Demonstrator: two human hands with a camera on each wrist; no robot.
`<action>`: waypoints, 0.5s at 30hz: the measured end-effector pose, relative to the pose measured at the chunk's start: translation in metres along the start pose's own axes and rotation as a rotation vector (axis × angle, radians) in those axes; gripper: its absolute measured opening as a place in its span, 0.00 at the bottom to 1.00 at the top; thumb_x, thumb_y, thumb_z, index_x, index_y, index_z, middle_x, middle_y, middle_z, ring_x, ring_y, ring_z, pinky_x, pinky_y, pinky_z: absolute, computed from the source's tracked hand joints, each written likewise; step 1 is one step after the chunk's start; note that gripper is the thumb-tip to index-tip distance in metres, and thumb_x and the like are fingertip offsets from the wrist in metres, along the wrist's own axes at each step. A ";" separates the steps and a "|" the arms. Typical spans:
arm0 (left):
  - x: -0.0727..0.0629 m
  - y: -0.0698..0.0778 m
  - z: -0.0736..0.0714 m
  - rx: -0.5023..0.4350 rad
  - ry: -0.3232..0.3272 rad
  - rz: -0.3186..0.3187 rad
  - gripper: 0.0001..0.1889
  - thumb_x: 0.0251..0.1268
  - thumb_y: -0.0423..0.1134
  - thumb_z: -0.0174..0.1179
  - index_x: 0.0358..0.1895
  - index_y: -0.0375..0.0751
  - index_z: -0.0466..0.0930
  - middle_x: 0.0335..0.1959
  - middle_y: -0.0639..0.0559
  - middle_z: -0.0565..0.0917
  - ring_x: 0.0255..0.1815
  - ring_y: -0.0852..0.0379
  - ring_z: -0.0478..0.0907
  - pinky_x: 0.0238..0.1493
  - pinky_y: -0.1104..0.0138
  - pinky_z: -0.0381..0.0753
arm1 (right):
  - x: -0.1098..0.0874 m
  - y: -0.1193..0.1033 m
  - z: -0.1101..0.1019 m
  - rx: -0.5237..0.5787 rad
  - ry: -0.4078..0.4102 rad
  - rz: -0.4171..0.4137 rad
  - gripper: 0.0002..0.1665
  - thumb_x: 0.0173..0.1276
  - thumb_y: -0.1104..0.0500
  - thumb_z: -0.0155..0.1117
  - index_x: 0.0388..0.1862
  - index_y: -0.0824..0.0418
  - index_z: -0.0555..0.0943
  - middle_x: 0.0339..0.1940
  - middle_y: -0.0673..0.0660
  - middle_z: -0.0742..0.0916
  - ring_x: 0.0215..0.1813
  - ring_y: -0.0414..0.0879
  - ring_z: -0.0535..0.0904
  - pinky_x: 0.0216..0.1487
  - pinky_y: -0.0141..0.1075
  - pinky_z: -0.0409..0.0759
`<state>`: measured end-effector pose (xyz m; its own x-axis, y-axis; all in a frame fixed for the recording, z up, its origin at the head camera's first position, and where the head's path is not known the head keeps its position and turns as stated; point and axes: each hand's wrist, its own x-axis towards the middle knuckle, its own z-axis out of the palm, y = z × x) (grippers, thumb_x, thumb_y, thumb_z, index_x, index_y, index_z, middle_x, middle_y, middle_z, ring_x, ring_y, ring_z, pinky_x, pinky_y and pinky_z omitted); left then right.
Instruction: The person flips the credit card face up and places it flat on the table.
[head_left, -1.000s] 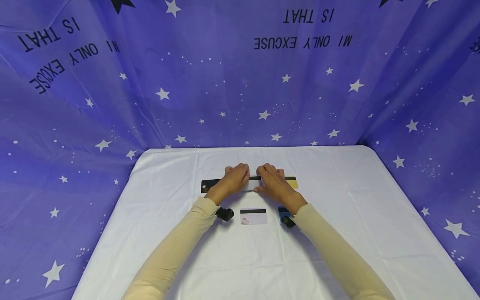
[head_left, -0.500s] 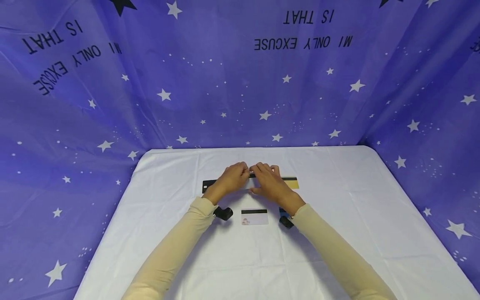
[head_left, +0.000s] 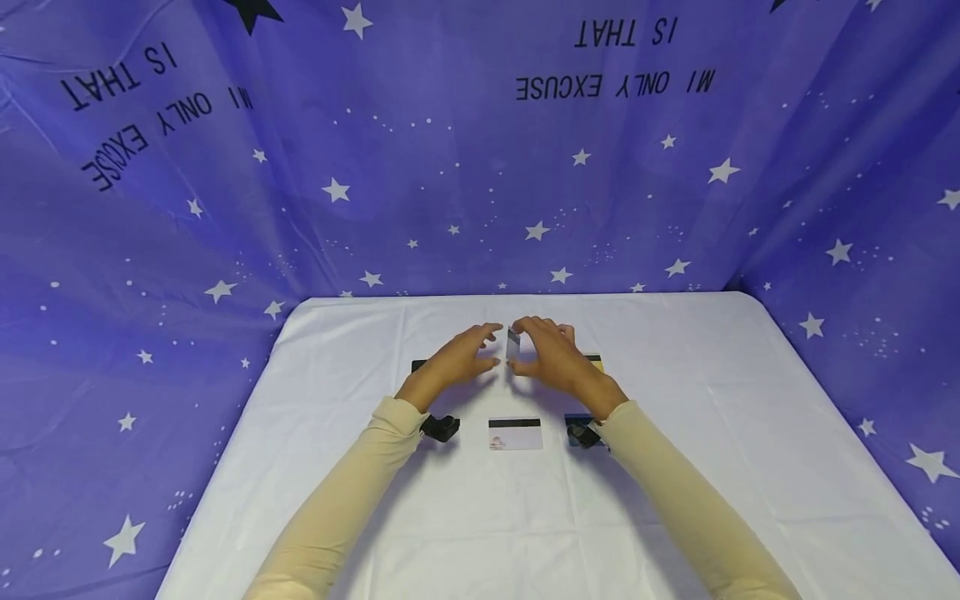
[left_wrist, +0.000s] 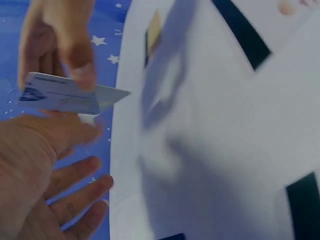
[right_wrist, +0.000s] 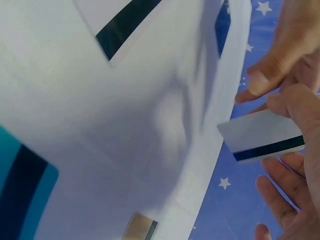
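Thumb and fingers of my right hand (head_left: 553, 357) pinch a magnetic-stripe card (head_left: 513, 343) by its edges, raised above the table. Its pale striped side (right_wrist: 265, 135) shows in the right wrist view, its printed side (left_wrist: 60, 97) in the left. A pale triangle sticks out past the card there; whether it is a second card or a fold, I cannot tell. Close beside the card, my left hand (head_left: 457, 354) has its fingers spread and grips nothing. Partly hidden behind the hands lie a black card (head_left: 418, 366) and a yellow card (head_left: 596, 361).
On the white tablecloth (head_left: 517, 517), a white striped card (head_left: 515, 434) lies in front of the hands. A blue card (head_left: 573, 419) is to its right, partly under the right wrist's black camera (head_left: 582, 434). Blue starry curtains (head_left: 465, 183) surround the table.
Both hands were low over the row of cards. Now the right hand has lifted a card and turned it up on edge, while the left hand has spread its fingers and moved slightly left.
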<state>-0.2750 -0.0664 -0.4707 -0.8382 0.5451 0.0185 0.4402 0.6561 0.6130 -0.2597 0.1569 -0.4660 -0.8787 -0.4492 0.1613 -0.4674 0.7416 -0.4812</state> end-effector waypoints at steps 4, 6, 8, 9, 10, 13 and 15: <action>-0.001 -0.003 0.002 0.008 -0.051 0.033 0.39 0.73 0.43 0.69 0.81 0.39 0.61 0.75 0.38 0.74 0.72 0.40 0.76 0.72 0.50 0.73 | 0.001 0.001 -0.002 0.082 -0.020 0.010 0.33 0.67 0.47 0.77 0.65 0.55 0.75 0.63 0.56 0.84 0.68 0.58 0.76 0.68 0.59 0.58; -0.001 -0.004 0.003 0.004 -0.051 0.044 0.39 0.73 0.44 0.69 0.81 0.40 0.61 0.76 0.39 0.73 0.73 0.40 0.75 0.74 0.49 0.71 | 0.001 0.002 -0.002 0.126 -0.023 0.015 0.33 0.67 0.48 0.77 0.65 0.55 0.74 0.63 0.57 0.84 0.68 0.59 0.76 0.67 0.59 0.57; -0.001 -0.004 0.003 0.006 -0.046 0.051 0.38 0.73 0.45 0.68 0.81 0.40 0.62 0.76 0.40 0.73 0.73 0.40 0.75 0.75 0.49 0.70 | 0.001 0.003 -0.002 0.166 -0.021 0.021 0.32 0.67 0.48 0.77 0.64 0.55 0.74 0.64 0.57 0.85 0.69 0.58 0.77 0.67 0.59 0.56; -0.001 -0.004 0.003 0.008 -0.045 0.050 0.37 0.74 0.45 0.68 0.80 0.41 0.63 0.76 0.41 0.74 0.74 0.41 0.74 0.75 0.49 0.70 | 0.001 0.003 -0.002 0.182 -0.018 0.022 0.32 0.67 0.48 0.77 0.64 0.55 0.73 0.64 0.57 0.85 0.69 0.57 0.77 0.67 0.60 0.56; -0.002 -0.004 0.002 0.008 -0.047 0.048 0.37 0.74 0.45 0.67 0.80 0.42 0.63 0.77 0.42 0.74 0.74 0.41 0.74 0.75 0.48 0.70 | 0.001 0.004 -0.001 0.197 -0.016 0.023 0.32 0.67 0.48 0.77 0.64 0.55 0.73 0.64 0.58 0.85 0.69 0.57 0.77 0.67 0.60 0.56; -0.003 -0.005 0.001 0.002 -0.064 0.037 0.35 0.75 0.44 0.66 0.81 0.45 0.65 0.77 0.44 0.73 0.76 0.42 0.73 0.75 0.48 0.69 | 0.000 0.007 -0.001 0.229 -0.012 0.028 0.32 0.68 0.49 0.77 0.64 0.55 0.73 0.64 0.57 0.86 0.69 0.55 0.78 0.68 0.63 0.56; -0.003 -0.005 0.000 -0.004 -0.076 0.038 0.35 0.75 0.44 0.66 0.81 0.47 0.65 0.77 0.44 0.73 0.77 0.42 0.71 0.76 0.47 0.68 | -0.001 0.009 -0.001 0.247 -0.013 0.033 0.31 0.69 0.50 0.76 0.64 0.54 0.72 0.64 0.55 0.86 0.69 0.55 0.79 0.69 0.64 0.55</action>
<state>-0.2747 -0.0717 -0.4739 -0.7942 0.6073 -0.0180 0.4695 0.6322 0.6163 -0.2633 0.1640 -0.4695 -0.8910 -0.4344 0.1317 -0.3993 0.6121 -0.6826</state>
